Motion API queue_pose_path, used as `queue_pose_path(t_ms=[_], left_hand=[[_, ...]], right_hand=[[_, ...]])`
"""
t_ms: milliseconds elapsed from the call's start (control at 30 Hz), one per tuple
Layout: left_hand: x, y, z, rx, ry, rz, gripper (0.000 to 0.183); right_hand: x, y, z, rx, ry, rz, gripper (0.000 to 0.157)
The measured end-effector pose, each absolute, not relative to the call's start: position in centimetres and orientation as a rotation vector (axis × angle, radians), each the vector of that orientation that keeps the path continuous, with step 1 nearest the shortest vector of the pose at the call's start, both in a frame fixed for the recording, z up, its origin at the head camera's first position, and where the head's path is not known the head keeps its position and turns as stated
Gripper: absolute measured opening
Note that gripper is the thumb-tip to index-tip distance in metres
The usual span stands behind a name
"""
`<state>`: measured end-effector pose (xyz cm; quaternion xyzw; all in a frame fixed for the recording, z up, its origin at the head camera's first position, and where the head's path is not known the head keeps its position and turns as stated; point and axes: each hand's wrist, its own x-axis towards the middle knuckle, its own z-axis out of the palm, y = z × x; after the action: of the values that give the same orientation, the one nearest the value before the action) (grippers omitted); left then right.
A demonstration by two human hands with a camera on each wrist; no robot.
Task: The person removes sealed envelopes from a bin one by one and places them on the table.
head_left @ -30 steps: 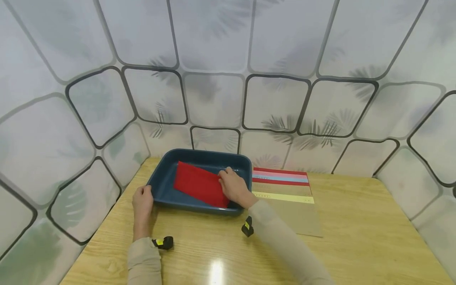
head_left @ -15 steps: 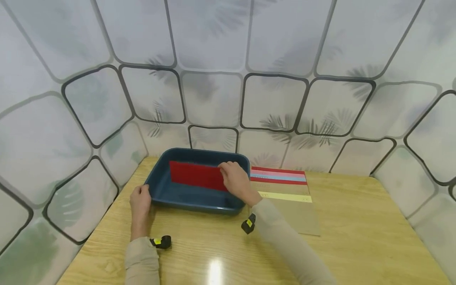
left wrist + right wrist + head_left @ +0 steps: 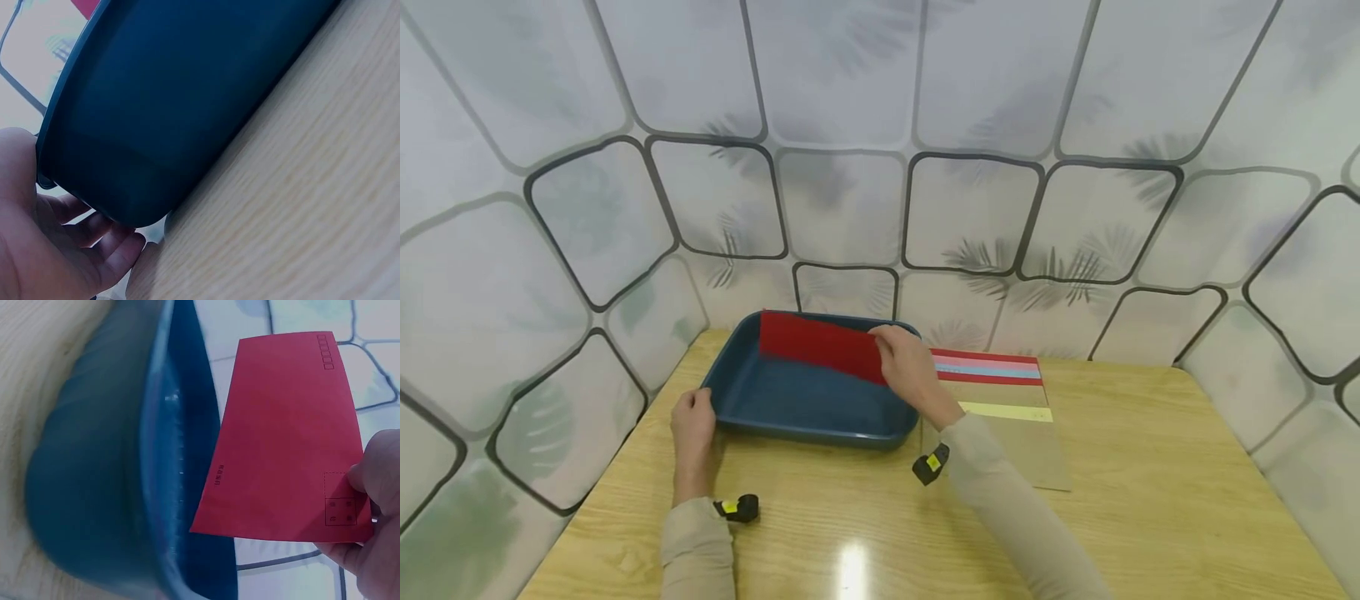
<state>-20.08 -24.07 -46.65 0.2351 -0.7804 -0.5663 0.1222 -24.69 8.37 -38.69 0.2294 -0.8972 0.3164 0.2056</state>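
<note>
A red envelope [image 3: 820, 345] is held by one end over the dark blue tray [image 3: 808, 402]. My right hand [image 3: 913, 372] pinches its right end between thumb and fingers. In the right wrist view the envelope [image 3: 281, 440] shows a printed face with small boxes, and its lower corner overlaps the tray's rim. At the tray's left side my left hand [image 3: 692, 421] grips the rim near the front corner. The left wrist view has that hand [image 3: 59, 244] with the thumb side at the rim and the fingers curled beneath the tray's outer wall.
Right of the tray lies an overlapping stack of envelopes in red, pink, light blue and yellow [image 3: 1007, 411], with a large tan envelope [image 3: 1030, 450] lowest. The wooden table [image 3: 1150, 483] meets a patterned curtain [image 3: 970, 217] at the back and sides.
The red envelope has risen from the tray's floor and now stands more upright toward the back rim. My right hand moved up and slightly right with it. The left hand stays on the rim.
</note>
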Motion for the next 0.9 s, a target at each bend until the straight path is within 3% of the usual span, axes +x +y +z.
queue_pose_path(t_ms=[900], left_hand=[[-20.0,-24.2,-46.5,0.687,-2.29,-1.668,0.06]], right_hand=[[-22.3,17.2,-37.2,0.309,-2.41,1.043,0.023]])
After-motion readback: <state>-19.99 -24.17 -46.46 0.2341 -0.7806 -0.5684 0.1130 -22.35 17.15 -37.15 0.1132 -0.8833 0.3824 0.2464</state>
